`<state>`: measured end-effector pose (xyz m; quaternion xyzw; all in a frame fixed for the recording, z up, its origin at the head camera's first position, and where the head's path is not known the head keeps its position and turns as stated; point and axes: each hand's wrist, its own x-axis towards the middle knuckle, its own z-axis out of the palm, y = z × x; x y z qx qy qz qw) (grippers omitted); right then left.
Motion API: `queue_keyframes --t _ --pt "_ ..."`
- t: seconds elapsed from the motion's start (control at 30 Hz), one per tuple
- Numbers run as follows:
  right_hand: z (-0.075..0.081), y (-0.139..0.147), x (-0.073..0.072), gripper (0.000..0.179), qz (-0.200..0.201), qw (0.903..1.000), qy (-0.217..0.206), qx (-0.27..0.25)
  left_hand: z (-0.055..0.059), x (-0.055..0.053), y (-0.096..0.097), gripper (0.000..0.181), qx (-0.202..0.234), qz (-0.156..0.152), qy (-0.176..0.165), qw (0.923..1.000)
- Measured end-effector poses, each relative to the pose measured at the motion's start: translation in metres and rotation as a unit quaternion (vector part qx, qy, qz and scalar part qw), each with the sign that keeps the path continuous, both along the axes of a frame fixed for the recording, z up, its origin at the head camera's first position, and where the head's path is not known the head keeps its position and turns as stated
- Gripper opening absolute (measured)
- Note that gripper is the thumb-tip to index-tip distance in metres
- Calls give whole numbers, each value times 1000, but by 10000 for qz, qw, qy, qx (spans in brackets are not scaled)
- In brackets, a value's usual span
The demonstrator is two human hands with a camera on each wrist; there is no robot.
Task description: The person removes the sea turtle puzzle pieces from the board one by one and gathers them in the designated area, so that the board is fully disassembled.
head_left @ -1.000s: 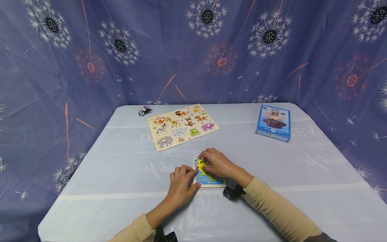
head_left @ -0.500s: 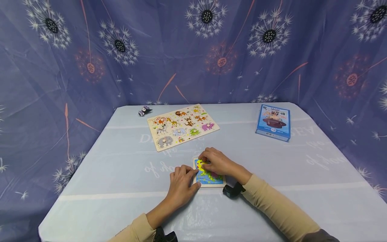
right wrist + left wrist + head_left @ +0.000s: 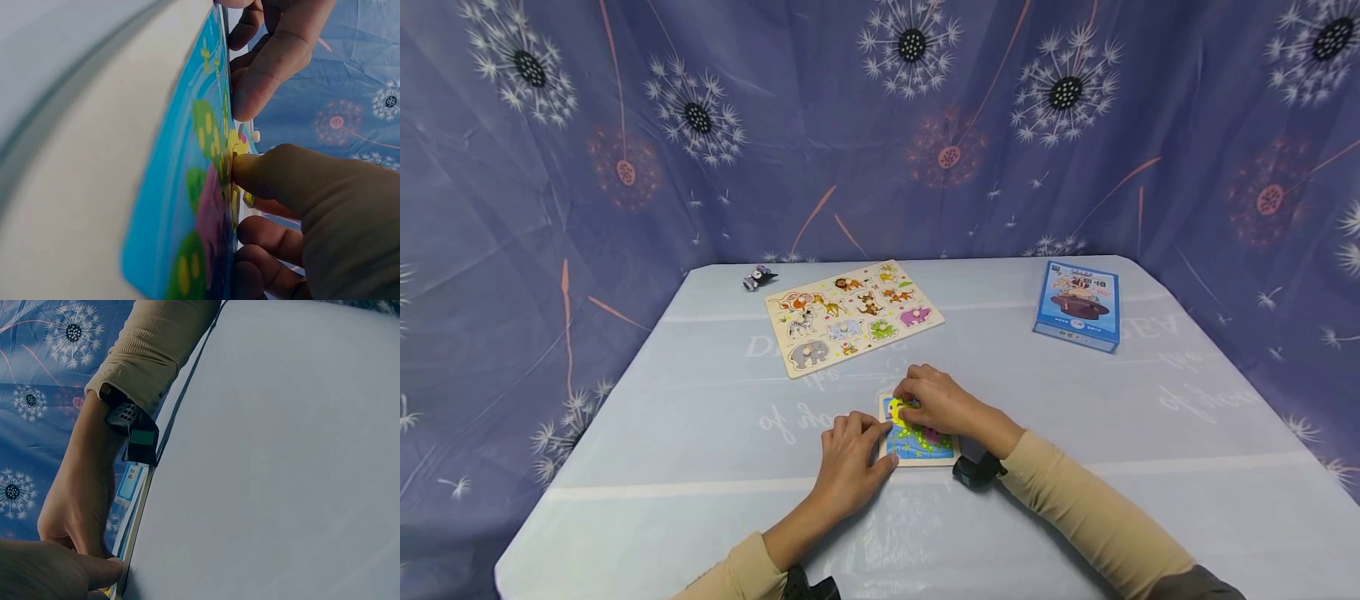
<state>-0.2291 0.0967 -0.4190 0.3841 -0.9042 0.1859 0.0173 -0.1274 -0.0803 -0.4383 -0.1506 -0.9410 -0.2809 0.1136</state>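
Observation:
A small jigsaw puzzle (image 3: 925, 463) in a pale wooden frame lies on the table in the head view; its picture is blue with a yellow, green and purple figure. My right hand (image 3: 936, 400) reaches over the upper right part, thumb and fingertips pinching a yellow puzzle piece (image 3: 239, 142) at the picture's surface. Part of the picture is hidden beneath this hand. At the left side of the frame rests my left hand (image 3: 850, 458), its thumb near the lower left corner and its fingertips at the left edge. The left wrist view shows the puzzle only edge-on.
Behind the puzzle lies a larger wooden board (image 3: 857, 317) with animal pieces. A blue box (image 3: 1078, 307) lies at the back right. Near the back left edge sits a small dark and purple object (image 3: 759, 277). A patterned blue curtain (image 3: 820, 125) hangs behind the table.
Hardly anything differs: my right hand shifts very slightly over the puzzle's upper part, while my left hand stays at the frame's left side.

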Motion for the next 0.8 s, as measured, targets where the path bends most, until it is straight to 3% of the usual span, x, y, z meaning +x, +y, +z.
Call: queue_keyframes --t 0.47,0.8 --pt "3 2 -4 25 402 9988 42 275 1 -1 0 42 -9 9 -36 10000" --pt "-1 4 -5 24 504 9972 508 202 1 0 1 41 -29 12 -21 10000"
